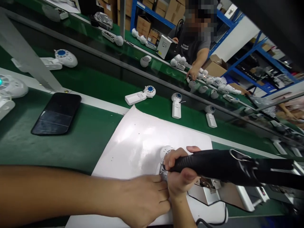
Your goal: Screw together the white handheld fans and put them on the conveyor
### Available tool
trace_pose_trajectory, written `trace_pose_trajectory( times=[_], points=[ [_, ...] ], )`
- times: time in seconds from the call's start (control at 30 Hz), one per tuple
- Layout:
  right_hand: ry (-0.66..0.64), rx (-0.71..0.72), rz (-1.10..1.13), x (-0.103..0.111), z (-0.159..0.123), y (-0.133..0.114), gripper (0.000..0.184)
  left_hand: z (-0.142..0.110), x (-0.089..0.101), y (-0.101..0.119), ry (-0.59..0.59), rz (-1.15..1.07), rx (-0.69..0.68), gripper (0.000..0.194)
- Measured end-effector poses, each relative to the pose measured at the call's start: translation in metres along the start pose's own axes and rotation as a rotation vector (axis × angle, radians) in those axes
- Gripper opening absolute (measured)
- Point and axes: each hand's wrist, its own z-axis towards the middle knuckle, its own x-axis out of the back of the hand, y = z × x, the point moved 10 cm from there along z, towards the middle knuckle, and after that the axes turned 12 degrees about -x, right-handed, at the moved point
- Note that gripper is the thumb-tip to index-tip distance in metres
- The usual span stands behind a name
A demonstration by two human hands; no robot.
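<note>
Device (165, 152), white, lies partly hidden on the pale sheet (123, 148), long axis running far to near, just left of the right hand's (180, 171) grip, which clasps a black tool (213, 165). The left hand (147, 199) curls at its near end; I can't tell whether it pinches.

With the mat (135, 139) as centre, the phone (57, 114) lies left, three devices (176, 109) behind, and a fourth device (166, 152), partly hidden, apparently on it.
</note>
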Motion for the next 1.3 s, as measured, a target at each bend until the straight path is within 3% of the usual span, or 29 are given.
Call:
trace_pose_trajectory(
  times=[0.1,0.17,0.27,0.3,0.37,0.5,0.6,0.73,0.83,1.17,1.3],
  points=[
    [0.006,0.010,-0.008,0.000,-0.001,-0.006,0.047,0.000,0.000,0.000,0.000,0.006,-0.013,0.022],
    [0.005,0.030,-0.009,0.009,-0.001,-0.021,0.057,0.000,-0.001,0.002,0.012,0.023,-0.030,0.023],
    [0.260,0.245,-0.141,0.059,-0.009,-0.072,0.066,-0.001,-0.001,0.005,0.043,0.045,-0.065,0.022],
    [0.443,0.364,-0.244,0.083,-0.017,-0.093,0.058,-0.002,-0.001,0.006,0.052,0.044,-0.074,0.021],
    [0.486,0.427,-0.371,0.106,-0.015,-0.111,0.057,-0.003,-0.001,0.007,0.068,0.041,-0.082,0.018],
    [0.480,0.384,-0.384,0.127,-0.005,-0.109,0.055,-0.003,0.002,0.005,0.095,0.047,-0.057,0.017],
    [0.448,0.308,-0.309,0.116,-0.007,-0.098,0.058,-0.003,0.000,0.006,0.088,0.044,-0.064,0.016],
    [0.234,0.124,-0.189,0.076,-0.006,-0.075,0.069,-0.002,-0.002,0.005,0.088,0.041,-0.064,0.019],
    [0.155,0.068,-0.111,0.056,-0.002,-0.060,0.065,-0.002,-0.002,0.006,0.084,0.045,-0.080,0.020],
    [0.172,-0.068,-0.035,0.050,0.006,-0.014,0.053,-0.001,-0.001,0.007,0.100,0.098,-0.072,0.017],
    [0.187,-0.089,0.012,0.053,0.002,-0.006,0.054,-0.002,0.006,0.010,0.110,0.251,-0.071,0.019]
  ],
)
